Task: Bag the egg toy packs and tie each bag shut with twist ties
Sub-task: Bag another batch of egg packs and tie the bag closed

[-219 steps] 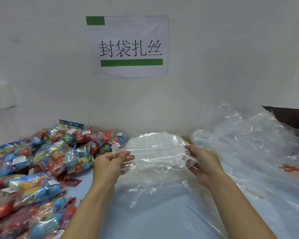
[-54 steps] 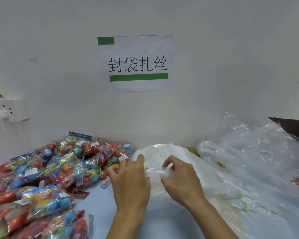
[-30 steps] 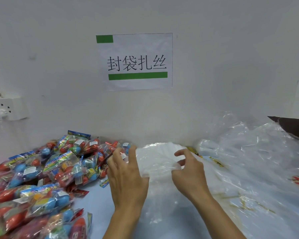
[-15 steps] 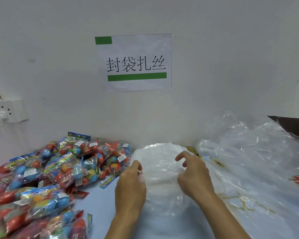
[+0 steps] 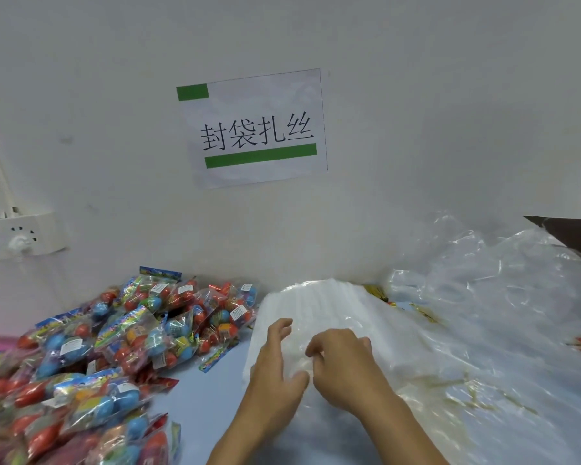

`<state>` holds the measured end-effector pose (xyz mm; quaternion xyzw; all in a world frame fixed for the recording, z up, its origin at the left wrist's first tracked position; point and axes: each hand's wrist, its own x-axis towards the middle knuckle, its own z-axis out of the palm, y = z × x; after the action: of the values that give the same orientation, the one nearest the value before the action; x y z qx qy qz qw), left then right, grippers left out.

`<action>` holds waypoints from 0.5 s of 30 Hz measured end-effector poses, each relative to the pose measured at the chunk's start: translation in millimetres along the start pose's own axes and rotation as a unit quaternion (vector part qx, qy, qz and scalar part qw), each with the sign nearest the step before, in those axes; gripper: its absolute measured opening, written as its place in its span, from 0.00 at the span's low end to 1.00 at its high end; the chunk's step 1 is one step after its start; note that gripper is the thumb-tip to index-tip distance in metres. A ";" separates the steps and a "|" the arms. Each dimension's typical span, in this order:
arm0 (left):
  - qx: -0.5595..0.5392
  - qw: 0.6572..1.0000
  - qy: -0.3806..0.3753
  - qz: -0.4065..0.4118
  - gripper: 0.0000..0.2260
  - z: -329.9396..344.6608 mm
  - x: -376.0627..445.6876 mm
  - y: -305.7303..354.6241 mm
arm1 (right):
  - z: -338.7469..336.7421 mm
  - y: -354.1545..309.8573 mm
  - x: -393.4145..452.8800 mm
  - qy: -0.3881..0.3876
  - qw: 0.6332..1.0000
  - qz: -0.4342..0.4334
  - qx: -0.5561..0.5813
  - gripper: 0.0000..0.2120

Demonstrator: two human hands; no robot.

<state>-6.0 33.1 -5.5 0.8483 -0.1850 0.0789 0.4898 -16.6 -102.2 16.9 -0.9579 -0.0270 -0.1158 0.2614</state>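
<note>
Two hands worked at one stack of clear plastic bags [image 5: 329,307] on the pale blue desk [image 5: 212,397].
The left hand [image 5: 275,367] lay spread on the stack; the right hand [image 5: 342,364] curled, pinching film, closer together than half a second before. Dozens of colourful egg toy packs [image 5: 114,347], too many to count, were heaped left.
</note>
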 end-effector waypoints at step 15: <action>0.428 0.895 0.014 -0.124 0.31 -71.0 99.6 -53.9 | -8.1 5.9 9.1 0.134 0.975 -0.014 0.175 0.20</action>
<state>110.0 95.0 18.8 0.9907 -0.0198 0.1014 0.0881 -8.8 -111.5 22.9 -0.8725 -0.0248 -0.2407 0.4245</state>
